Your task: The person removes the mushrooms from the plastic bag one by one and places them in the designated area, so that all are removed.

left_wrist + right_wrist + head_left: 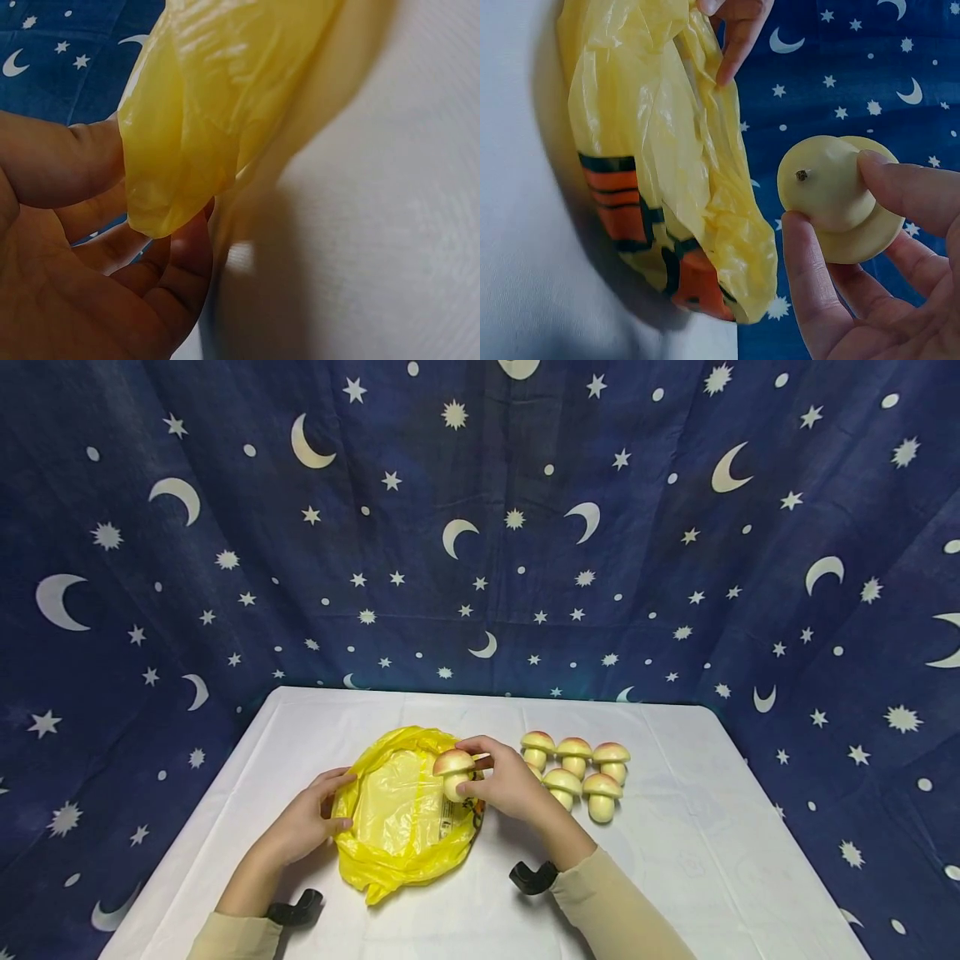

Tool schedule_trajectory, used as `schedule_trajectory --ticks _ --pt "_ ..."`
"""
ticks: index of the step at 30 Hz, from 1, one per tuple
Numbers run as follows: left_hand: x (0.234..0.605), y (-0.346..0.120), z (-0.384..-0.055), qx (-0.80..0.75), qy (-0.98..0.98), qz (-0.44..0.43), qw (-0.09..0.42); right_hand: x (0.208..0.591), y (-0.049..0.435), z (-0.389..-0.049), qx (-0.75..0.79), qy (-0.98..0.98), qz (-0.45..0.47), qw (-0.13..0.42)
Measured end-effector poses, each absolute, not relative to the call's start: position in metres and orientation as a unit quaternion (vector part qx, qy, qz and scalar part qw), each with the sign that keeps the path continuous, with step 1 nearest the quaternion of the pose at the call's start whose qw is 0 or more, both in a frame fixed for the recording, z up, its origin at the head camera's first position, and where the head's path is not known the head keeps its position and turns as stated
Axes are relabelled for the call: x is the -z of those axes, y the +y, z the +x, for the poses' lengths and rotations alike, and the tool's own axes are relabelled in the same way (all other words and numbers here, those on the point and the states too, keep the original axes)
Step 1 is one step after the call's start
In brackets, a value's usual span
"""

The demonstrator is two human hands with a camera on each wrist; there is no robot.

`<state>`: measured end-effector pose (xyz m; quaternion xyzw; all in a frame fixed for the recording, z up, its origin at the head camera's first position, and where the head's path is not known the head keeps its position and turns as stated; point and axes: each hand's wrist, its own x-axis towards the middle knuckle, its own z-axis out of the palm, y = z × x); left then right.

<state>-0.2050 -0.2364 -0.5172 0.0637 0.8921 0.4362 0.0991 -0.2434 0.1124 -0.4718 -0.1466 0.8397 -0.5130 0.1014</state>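
A yellow plastic bag (390, 802) lies on the table with its mouth spread wide and facing up. My left hand (303, 818) holds the bag's left rim; in the left wrist view the thumb and fingers (71, 161) pinch the thin plastic. Over the bag's right edge, my right hand (506, 781) grips a toy mushroom (454, 770) with a pale stem and a reddish-yellow cap. The right wrist view shows this mushroom (840, 195) between thumb and fingertips, apart from the bag (645, 135). The bag's printed side, orange and black, faces that camera.
Several more mushrooms (573, 756) of the same kind stand grouped on the white tablecloth (697, 860), right of my right hand. A dark blue curtain (480, 527) with moons and stars hangs behind the table. Black curved pieces (532, 878) sit at both wrists.
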Motion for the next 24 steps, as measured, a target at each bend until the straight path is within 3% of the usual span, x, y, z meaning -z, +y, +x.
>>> schedule_trajectory --ticks 24 --pt "0.517 -0.235 -0.205 -0.430 0.895 0.070 0.091 0.460 0.181 -0.225 0.527 0.842 -0.111 0.038"
